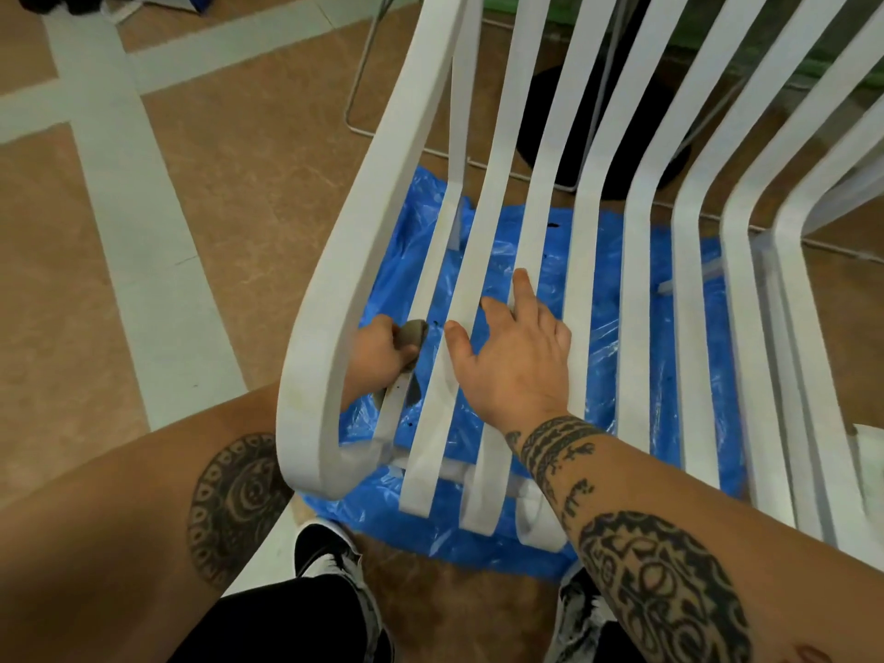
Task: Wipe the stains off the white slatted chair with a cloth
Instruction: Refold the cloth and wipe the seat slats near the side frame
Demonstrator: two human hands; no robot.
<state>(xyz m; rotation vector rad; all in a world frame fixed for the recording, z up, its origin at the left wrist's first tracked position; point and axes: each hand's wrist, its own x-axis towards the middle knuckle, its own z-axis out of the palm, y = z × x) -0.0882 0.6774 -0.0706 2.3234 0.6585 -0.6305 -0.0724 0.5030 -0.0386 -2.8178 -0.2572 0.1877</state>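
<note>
The white slatted chair (636, 260) stands in front of me, its seat slats running toward me. My left hand (378, 358) reaches under the left armrest and is closed on a grey-brown cloth (412, 333), pressing it against the leftmost seat slat. Part of the cloth shows again below the hand beside that slat. My right hand (514, 356) lies flat on the seat with its fingers spread over two slats, holding nothing. The left armrest loop hides part of my left wrist.
A blue plastic sheet (593, 337) is spread on the floor under the chair, with small dark specks on it. A black round base (564, 131) and thin metal legs stand behind the chair. My shoes (330, 557) are at the sheet's near edge. The floor is tan with pale stripes.
</note>
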